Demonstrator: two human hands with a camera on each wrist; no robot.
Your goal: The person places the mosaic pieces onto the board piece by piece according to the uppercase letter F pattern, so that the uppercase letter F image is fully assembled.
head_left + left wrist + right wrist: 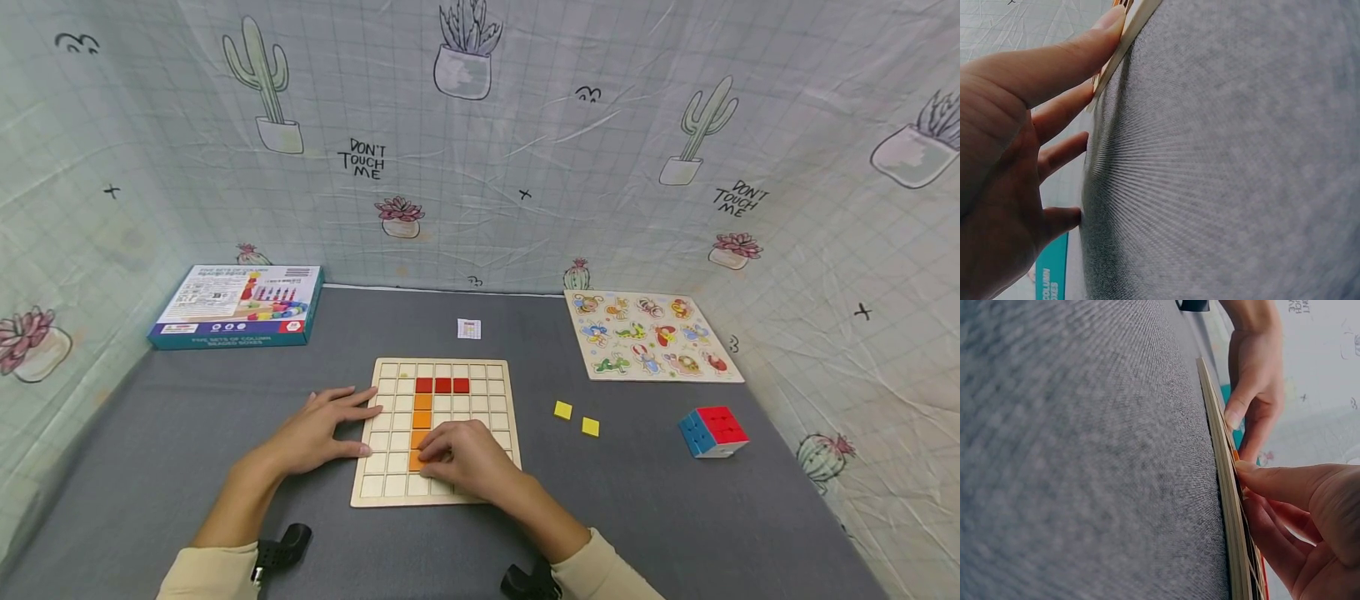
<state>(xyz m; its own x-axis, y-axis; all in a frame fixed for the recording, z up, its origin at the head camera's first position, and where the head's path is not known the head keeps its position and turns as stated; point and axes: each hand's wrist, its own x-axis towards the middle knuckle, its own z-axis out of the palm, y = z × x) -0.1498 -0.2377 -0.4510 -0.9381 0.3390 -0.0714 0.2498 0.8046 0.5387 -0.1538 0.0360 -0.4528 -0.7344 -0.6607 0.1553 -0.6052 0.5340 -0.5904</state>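
Cream sleeves [602,568] foremost, the right hand's [468,458] nearly closed fingers pinch the lowest orange tile [414,462] at the gridded board's [386,485] seven o'clock.
Left hand [324,425], spread and gripping nothing, touches the nine-o'clock edge, likely to stop sliding; yellow tiles [562,410] lie handy on the bench [660,508] toward three.

Creased pale fabric walls [465,133], grid-lined, printed with potted cacti [261,75]; grey cloth-covered tabletop [622,517]; soft light.

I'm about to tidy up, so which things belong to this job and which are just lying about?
In the job: grid board, red tiles, orange tiles; likely also yellow tiles and small printed card.

Apparently just lying about: teal-edged box, creature-picture board, puzzle cube.
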